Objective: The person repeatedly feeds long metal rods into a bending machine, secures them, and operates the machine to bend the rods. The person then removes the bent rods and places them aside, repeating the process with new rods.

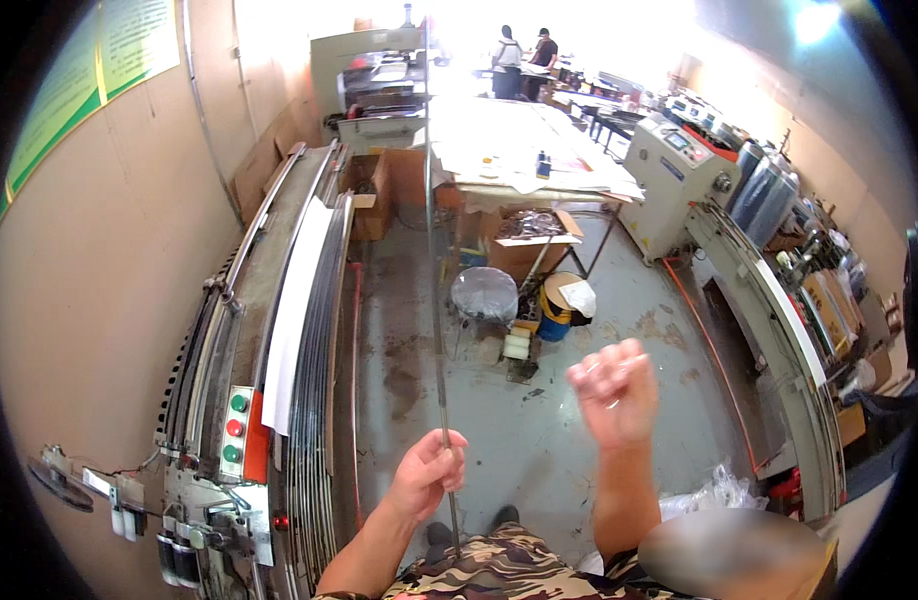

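Nearest, a long, thin, grey metal rod (440,370) runs from before the camouflage-patterned clothing (484,565) toward the far side, crossing the view of the white-covered worktable (519,135). The bare left hand (431,478) grasps it near its close end, fingers wrapped round. To the right, the bare right hand (616,395) is raised well apart from the rod, fingers curled in a loose fist; nothing shows in it. The step in hand looks like steadying the rod single-handed; shifting such length would call for a firm grip and a watched far end. Left, slim dark rods (314,390) lie along a long grey metal machine (241,330); farther off stands a round, plastic-wrapped stool (484,294).
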`<state>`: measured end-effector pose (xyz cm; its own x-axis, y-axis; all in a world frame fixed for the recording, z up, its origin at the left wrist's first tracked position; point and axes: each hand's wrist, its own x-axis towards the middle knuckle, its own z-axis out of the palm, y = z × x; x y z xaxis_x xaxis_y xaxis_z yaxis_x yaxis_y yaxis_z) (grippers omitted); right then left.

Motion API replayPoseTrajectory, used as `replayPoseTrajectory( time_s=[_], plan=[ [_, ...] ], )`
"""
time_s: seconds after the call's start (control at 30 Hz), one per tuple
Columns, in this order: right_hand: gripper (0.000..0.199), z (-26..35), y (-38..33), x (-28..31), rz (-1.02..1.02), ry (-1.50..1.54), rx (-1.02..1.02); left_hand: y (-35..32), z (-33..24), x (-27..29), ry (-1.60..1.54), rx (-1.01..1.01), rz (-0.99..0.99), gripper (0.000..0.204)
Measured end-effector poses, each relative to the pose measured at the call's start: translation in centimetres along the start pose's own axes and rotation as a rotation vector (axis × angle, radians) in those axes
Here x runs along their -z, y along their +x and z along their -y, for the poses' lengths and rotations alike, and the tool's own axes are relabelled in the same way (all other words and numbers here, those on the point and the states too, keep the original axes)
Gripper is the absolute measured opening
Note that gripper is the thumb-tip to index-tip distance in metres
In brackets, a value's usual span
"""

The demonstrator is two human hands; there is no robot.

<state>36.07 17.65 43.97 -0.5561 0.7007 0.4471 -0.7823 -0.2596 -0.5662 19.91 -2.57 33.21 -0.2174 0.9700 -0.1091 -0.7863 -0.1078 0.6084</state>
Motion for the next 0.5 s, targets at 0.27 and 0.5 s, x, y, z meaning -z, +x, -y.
replayPoseTrajectory(
  time_s=[0.27, 0.5],
  plan=[
    [0.021, 10.3, -7.3, 3.8, -0.361, -0.647, -0.042, 0.2, 4.5, -4.5, 0.366, -0.174, -0.370, 0.009],
    [0.014, 22.8, -18.7, 9.3, -0.275, -1.377, -0.173, 6.0, 8.8, -12.0, 0.818, -0.433, -0.421, 0.016]
  ],
)
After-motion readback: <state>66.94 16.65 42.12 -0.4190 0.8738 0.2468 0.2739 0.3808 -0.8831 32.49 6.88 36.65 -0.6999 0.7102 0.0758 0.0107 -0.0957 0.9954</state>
